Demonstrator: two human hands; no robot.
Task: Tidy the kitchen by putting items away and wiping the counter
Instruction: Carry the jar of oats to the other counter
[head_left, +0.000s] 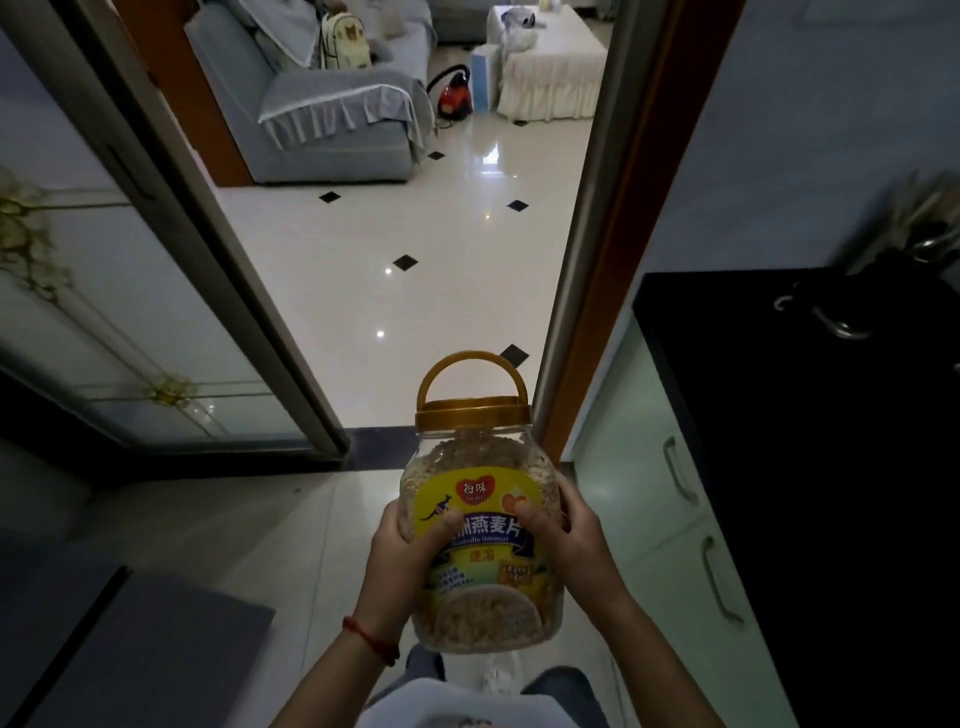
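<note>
A clear plastic oatmeal jar (480, 467) with a gold lid, a gold carry handle and a yellow label is held upright in front of me, above the floor. My left hand (402, 556) grips its left side, thumb across the label. My right hand (569, 540) grips its right side. The jar is nearly full of oats. A red string bracelet is on my left wrist.
A black counter (789, 415) runs along the right, with pale green cabinet doors (660, 519) below and a utensil holder (914, 244) at its far end. Straight ahead is an open doorway to a tiled living room with a grey sofa (322, 104). A glass sliding door (130, 312) stands at left. A dark mat (145, 649) lies lower left.
</note>
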